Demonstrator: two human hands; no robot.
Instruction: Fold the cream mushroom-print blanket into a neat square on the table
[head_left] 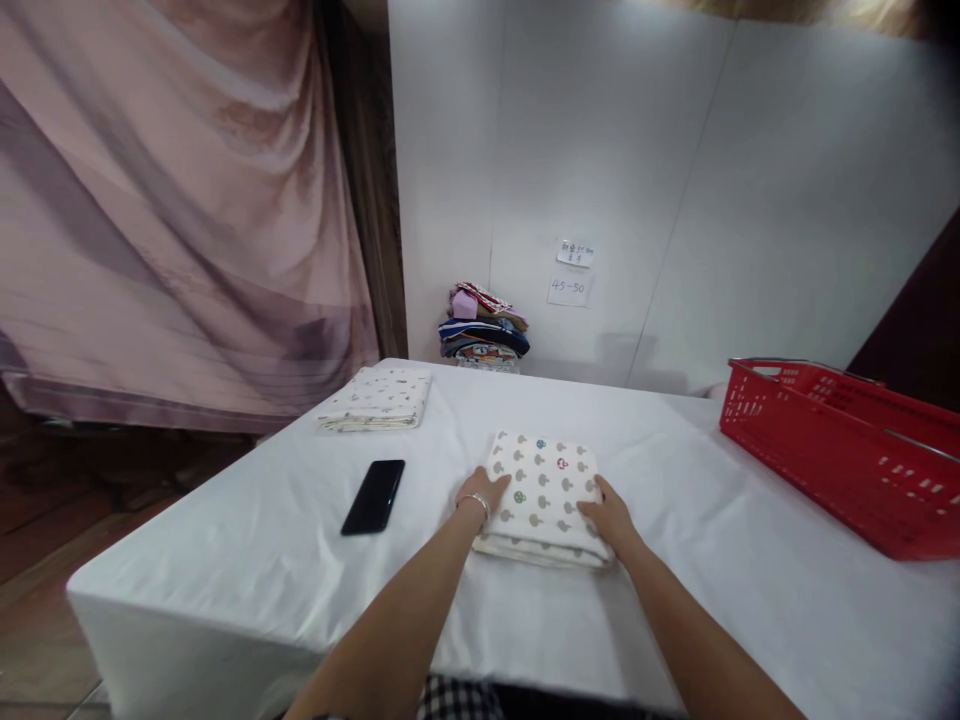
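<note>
A folded white cloth (544, 490) printed with grey mushroom shapes and a few coloured ones lies flat in front of me. My left hand (482, 490), with a bracelet at the wrist, grips its left edge, thumb on top. On the opposite side my right hand (609, 515) grips the right edge, its thumb also resting over the top. The fingers beneath the cloth's edges are hidden from view.
The table (247, 560) has a white cover. A black phone (373, 497) and another folded patterned cloth (379, 398) lie to the left. A red basket (832, 440) stands at right. Behind the table is a stack of folded fabrics (484, 325) by the wall.
</note>
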